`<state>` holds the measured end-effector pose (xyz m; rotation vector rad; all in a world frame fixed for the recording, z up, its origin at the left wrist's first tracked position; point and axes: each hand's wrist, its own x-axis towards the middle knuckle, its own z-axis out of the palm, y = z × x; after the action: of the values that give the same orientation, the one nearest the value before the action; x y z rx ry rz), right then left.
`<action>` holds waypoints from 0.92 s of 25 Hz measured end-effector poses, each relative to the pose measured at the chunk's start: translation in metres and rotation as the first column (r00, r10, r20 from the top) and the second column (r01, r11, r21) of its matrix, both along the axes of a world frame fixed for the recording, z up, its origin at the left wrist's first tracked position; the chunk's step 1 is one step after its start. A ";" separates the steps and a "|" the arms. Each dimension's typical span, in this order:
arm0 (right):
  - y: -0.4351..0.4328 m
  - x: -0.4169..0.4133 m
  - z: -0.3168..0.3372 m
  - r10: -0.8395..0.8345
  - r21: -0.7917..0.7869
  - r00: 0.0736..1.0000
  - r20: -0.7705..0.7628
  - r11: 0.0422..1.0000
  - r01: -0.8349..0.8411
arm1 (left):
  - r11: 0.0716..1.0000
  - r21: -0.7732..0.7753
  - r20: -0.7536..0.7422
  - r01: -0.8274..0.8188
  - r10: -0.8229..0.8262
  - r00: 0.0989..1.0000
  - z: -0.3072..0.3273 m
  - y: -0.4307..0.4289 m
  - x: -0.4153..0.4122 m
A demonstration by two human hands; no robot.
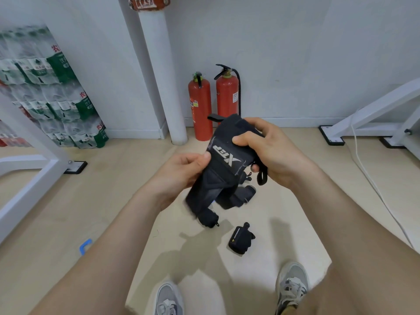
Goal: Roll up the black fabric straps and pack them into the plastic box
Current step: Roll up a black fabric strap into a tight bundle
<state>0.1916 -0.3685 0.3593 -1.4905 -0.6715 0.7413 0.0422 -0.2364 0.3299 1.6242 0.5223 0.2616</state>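
Far left, packs of bottled water [52, 92] were stacked against the wall. Nearer on the floor [68, 212] lay a small blue curved piece [85, 246]. Whether it belonged to the plastic box could not be told, and no box showed plainly anywhere.

The left hand [179, 173] was raised over the floor, its thumb and curled fingers pinching the left edge of a black strap [225, 160] just beside the white lettering. The strap was held up in the air between both hands. Its lower end hung loose and unrolled towards the floor. Two red fire extinguishers [200, 108] stood beyond it against the far wall.

On the floor under the strap lay a rolled strap [208, 218]. Another dark bundle [246, 192] lay a little farther right, partly hidden. A third roll [241, 242] lay nearer the shoes.

The right hand [268, 151] gripped the strap's upper part, thumb across the front and fingers wrapped behind, with a thin loop [261, 176] dangling below it. A white cable [368, 176] trailed along the floor at the right.

The rolling of this strap looked barely begun. To do it well, the right hand would probably need to keep the started end tight while the left fed the hanging length in straight, with the edges lined up. The loop should be tucked in or kept outside, so that the roll stays firm and does not spring open.
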 end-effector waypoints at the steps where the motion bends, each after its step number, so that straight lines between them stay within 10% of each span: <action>1: 0.001 -0.001 0.000 0.015 -0.007 1.000 0.006 1.000 -0.015 | 0.999 0.050 -0.024 -0.007 0.008 1.000 0.000 -0.001 -0.001; 6: 0.006 -0.012 -0.001 0.106 -0.052 0.994 0.021 0.993 -0.105 | 0.950 0.295 -0.099 -0.100 0.134 0.986 0.002 0.007 -0.007; 10: 0.008 -0.018 0.003 0.111 -0.127 0.984 0.136 0.987 -0.094 | 0.946 0.227 0.237 -0.232 0.178 0.955 0.025 0.009 -0.018; 13: 0.006 -0.025 0.008 0.166 -0.184 0.944 0.285 0.976 -0.117 | 0.718 0.696 0.103 0.024 -0.133 0.986 0.037 -0.004 -0.017; 18: 0.005 -0.026 0.010 0.243 -0.236 0.952 0.184 0.952 -0.197 | 0.518 0.853 0.023 0.056 -0.145 0.989 0.024 -0.010 -0.004; 23: 0.000 -0.019 0.007 0.354 -0.296 0.931 0.092 0.902 -0.314 | 0.625 0.780 0.018 0.036 -0.080 0.997 0.026 -0.013 -0.009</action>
<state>0.1722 -0.3684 0.3664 -1.7176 -0.9834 1.0320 0.0337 -0.2496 0.3558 2.4835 0.3156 0.5347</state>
